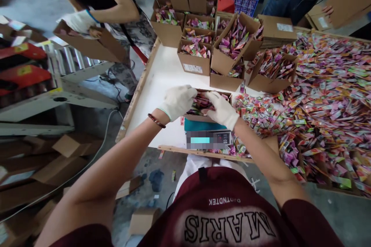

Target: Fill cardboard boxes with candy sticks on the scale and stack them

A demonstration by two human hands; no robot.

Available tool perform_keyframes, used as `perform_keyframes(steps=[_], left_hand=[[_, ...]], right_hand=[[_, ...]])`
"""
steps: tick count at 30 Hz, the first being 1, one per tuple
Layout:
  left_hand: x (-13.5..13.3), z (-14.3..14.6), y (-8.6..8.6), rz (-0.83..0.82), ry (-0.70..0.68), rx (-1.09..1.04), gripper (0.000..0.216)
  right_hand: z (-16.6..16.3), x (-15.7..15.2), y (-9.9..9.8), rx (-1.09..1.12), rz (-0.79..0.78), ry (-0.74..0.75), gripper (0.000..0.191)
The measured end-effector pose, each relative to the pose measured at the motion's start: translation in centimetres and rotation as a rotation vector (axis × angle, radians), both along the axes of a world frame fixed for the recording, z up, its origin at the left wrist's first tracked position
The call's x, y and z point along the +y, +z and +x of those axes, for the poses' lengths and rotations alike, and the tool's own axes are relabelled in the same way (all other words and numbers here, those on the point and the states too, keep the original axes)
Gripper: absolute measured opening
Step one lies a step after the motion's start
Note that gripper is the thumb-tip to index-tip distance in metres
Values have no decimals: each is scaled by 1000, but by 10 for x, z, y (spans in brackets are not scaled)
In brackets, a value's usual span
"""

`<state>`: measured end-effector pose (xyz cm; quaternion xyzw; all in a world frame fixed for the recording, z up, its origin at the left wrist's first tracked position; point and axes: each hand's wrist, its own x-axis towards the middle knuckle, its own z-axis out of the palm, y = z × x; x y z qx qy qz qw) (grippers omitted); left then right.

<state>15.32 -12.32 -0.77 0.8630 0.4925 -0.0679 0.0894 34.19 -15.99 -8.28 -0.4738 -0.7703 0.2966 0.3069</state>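
A maroon shirt (228,208) is nearest — beyond it the left hand (179,102) and right hand (223,109), fingers part-curled, grip unclear, touch a packet-filled carton (198,117) on a scale (207,125). Filled boxes (193,63) crowd behind — heaped packets (324,85) flank the right.

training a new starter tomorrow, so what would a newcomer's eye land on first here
Probably the heap of bright packets covering the right of the table. Then the white-gloved left grip and right grip, at an open carton apparently resting on a teal-topped scale at the near edge. Beyond them, packet-filled boxes crowd the far side.
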Motion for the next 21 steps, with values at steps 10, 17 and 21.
perform_keyframes(steps=[10, 17, 21], left_hand=[[-21, -18, 30, -26, 123, -823, 34], [-30, -74, -4, 11, 248, -574, 29], [-22, -69, -22, 14, 209, -432, 33]], right_hand=[[45, -6, 35, 168, 146, -102, 14], [176, -60, 21, -587, -44, -472, 32], [176, -64, 21, -716, -73, -378, 52]])
